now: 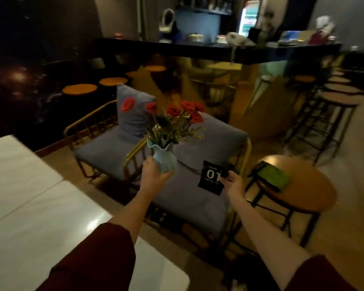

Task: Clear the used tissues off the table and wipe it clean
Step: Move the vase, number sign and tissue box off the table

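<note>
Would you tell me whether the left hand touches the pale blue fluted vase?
Touching: the head view shows the left hand gripping the base of the pale blue fluted vase.

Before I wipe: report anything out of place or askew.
The blue vase, gripped by the left hand, tilts over the grey sofa; the right hand pinches the black 01 sign. Both are off the white table.

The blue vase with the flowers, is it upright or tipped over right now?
Upright: the left hand grips the vase with its mouth up, red flowers standing above.
</note>
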